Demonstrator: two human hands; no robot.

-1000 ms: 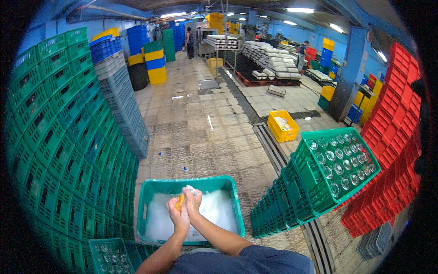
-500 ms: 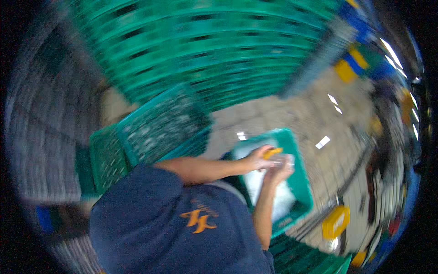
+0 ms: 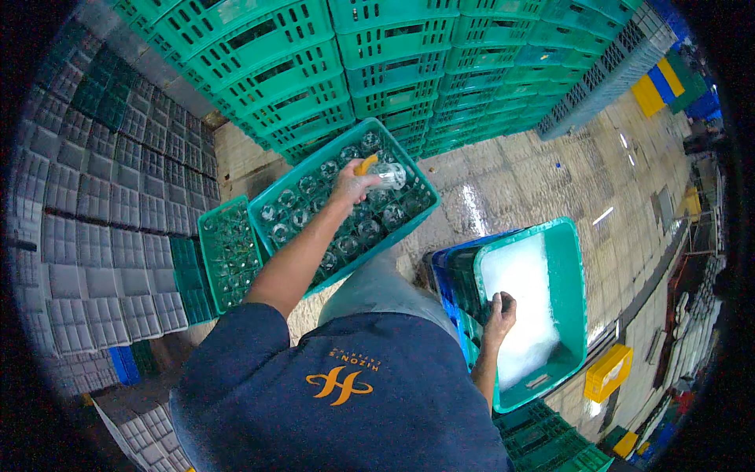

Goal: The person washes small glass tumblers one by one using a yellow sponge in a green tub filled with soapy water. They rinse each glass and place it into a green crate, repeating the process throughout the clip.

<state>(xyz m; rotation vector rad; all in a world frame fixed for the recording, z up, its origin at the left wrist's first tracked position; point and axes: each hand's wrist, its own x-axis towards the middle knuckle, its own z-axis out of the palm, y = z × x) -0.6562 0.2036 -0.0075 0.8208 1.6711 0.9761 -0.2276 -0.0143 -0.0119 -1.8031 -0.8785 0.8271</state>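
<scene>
My left hand (image 3: pixel 354 186) is closed around a clear drinking glass (image 3: pixel 390 176) and a yellow piece that looks like a sponge (image 3: pixel 366 164). It is above a green crate (image 3: pixel 426 211) whose compartments hold several clear glasses (image 3: pixel 368 230). The held glass lies tilted on its side, above the others. My right hand (image 3: pixel 500 313) hovers at the left side of a green tub (image 3: pixel 572 315) filled with white foam (image 3: pixel 515 275). Its fingers are loosely curled and a little apart, with nothing visible in them.
A smaller green crate of glassware (image 3: pixel 230 252) sits left of the glass crate. Tall stacks of green crates (image 3: pixel 393 67) rise ahead, with stacked grey racks (image 3: pixel 102 244) at left. A blue container (image 3: pixel 448 287) stands against the tub. A yellow crate (image 3: pixel 608 373) lies on the tiled floor (image 3: pixel 487 177).
Both hands were together over the foam tub around the glass and yellow piece. My left hand has carried both leftward over the glass crate; my right hand stays by the tub, apart from them.
</scene>
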